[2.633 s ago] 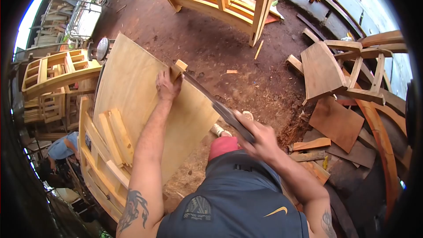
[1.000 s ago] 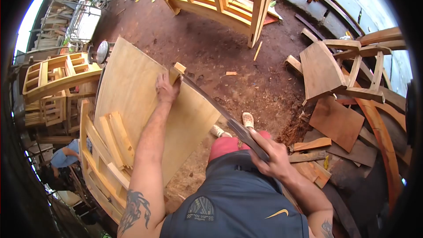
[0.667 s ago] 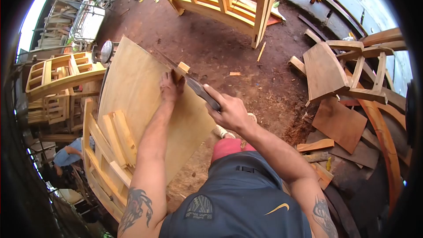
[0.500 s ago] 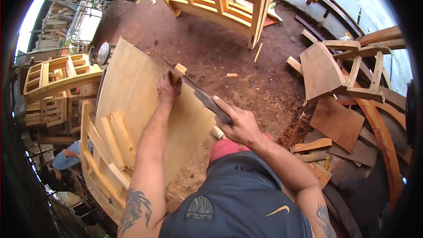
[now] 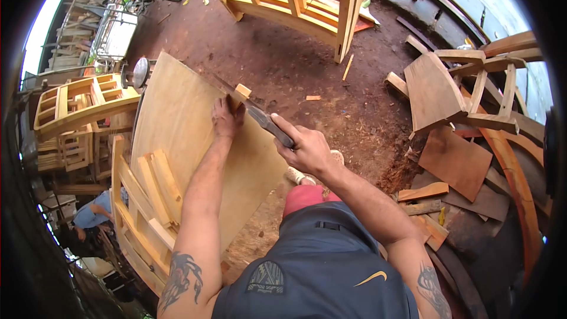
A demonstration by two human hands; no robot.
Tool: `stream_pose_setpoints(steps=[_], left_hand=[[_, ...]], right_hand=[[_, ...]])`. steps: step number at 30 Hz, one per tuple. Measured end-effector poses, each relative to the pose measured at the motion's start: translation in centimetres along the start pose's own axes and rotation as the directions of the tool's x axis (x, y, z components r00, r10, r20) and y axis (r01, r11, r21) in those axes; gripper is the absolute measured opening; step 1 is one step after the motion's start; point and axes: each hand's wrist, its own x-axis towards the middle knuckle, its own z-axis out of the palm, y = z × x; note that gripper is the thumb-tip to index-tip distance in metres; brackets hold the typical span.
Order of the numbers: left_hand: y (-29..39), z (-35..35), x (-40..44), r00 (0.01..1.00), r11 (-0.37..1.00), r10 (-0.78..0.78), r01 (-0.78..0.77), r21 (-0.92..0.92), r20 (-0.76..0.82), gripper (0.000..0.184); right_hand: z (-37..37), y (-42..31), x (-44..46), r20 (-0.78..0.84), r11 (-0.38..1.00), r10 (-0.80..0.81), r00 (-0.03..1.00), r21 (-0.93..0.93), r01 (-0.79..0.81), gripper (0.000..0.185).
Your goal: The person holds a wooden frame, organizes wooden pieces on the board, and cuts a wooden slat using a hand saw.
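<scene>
My right hand (image 5: 308, 152) is wrapped round the dark wooden handle of a handsaw (image 5: 269, 125). The thin blade points away from me, up and to the left, along the edge of a large pale wooden board (image 5: 177, 103). At that edge my left hand (image 5: 224, 120) presses down with bent fingers on a small wooden piece, partly hidden under them. Its light cut end (image 5: 243, 90) juts out past the far side of the blade. How deep the blade sits in the wood cannot be seen.
Several loose wood strips (image 5: 156, 186) lie on the board's near left part. A slatted wooden frame (image 5: 277, 6) stands ahead. Wooden parts and panels (image 5: 455, 162) are piled at right. A person in a blue garment (image 5: 94, 210) is at lower left.
My right hand has pushed the saw forward, up and to the left. My left hand stays on the wooden piece. More of my footwear shows beside the board.
</scene>
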Motion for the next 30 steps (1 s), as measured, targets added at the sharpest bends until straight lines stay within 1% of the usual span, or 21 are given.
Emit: stream_pose_setpoints(steps=[1,3,7,8,10,11,12,14,16,18,21,24,26,27,28,30], left_hand=[[0.1,0.1,0.0,1.000,1.000,-0.009,0.009,-0.020,0.002,0.059],[0.1,0.5,0.2,1.000,1.000,0.000,-0.001,-0.018,-0.029,0.059],[0.5,0.1,0.0,0.998,1.000,0.005,-0.005,0.011,-0.058,0.060],[0.6,0.0,0.0,0.999,1.000,-0.001,0.002,0.021,-0.035,0.061],[0.5,0.0,0.0,1.000,0.999,-0.016,0.016,0.048,0.003,0.062],[0.3,0.0,-0.2,1.000,0.999,-0.010,0.010,0.050,-0.005,0.061],[0.3,0.1,-0.3,1.000,0.999,-0.001,0.002,0.050,-0.016,0.060],[0.3,0.5,0.2,0.999,0.999,0.016,-0.015,0.038,-0.032,0.059],[0.1,0.3,0.1,0.999,0.999,0.030,-0.030,0.028,-0.021,0.058],[-0.6,0.7,-0.2,0.999,0.999,0.036,-0.035,0.034,-0.031,0.057],[-0.5,1.0,0.2,0.999,0.999,0.032,-0.031,0.033,-0.037,0.058],[0.3,0.1,-0.1,1.000,0.999,0.003,-0.001,0.043,-0.031,0.061],[0.5,-0.1,0.1,1.000,0.999,-0.013,0.014,0.048,-0.017,0.063],[0.5,0.0,0.0,1.000,0.998,-0.025,0.025,0.050,-0.005,0.064],[0.4,0.1,0.1,0.999,0.998,-0.035,0.035,0.052,0.004,0.066],[0.5,0.0,0.0,1.000,0.999,-0.023,0.023,0.038,-0.014,0.064]], right_hand=[[0.0,0.0,0.4,-0.009,1.000,-0.005,1.000,0.019,0.005,0.064],[-1.8,-0.5,-2.0,0.035,0.999,0.042,0.999,0.012,-0.043,0.066],[-9.7,-2.0,-11.2,0.049,0.998,0.059,0.997,-0.022,-0.058,0.069],[-11.6,-2.5,-13.4,0.057,0.997,0.073,0.996,-0.043,-0.071,0.069],[-14.2,-3.9,-14.9,0.083,0.994,0.108,0.991,-0.020,-0.107,0.067],[-14.6,-4.4,-15.2,0.097,0.992,0.127,0.987,-0.007,-0.127,0.066],[-13.9,-4.1,-14.2,0.133,0.992,0.117,0.984,-0.058,-0.110,0.071],[-9.6,-2.1,-9.7,0.090,0.998,0.029,0.996,-0.058,-0.024,0.074],[-3.5,0.0,-4.0,0.071,0.999,0.041,0.997,0.010,-0.041,0.071],[0.6,0.8,0.9,-0.033,1.000,-0.015,0.999,0.011,0.016,0.062],[-0.2,-0.1,0.8,0.030,0.999,0.036,0.999,0.026,-0.037,0.061],[-4.3,-0.1,-5.3,0.003,0.999,0.002,1.000,0.044,-0.003,0.064],[-8.8,-0.8,-11.1,0.064,0.999,0.035,0.997,-0.009,-0.035,0.073],[-11.3,-2.0,-13.9,0.087,0.996,0.085,0.993,-0.019,-0.084,0.072],[-12.9,-2.9,-15.2,0.107,0.991,0.132,0.985,-0.030,-0.130,0.071],[-13.2,-3.3,-14.8,0.107,0.991,0.135,0.985,-0.023,-0.133,0.068]])
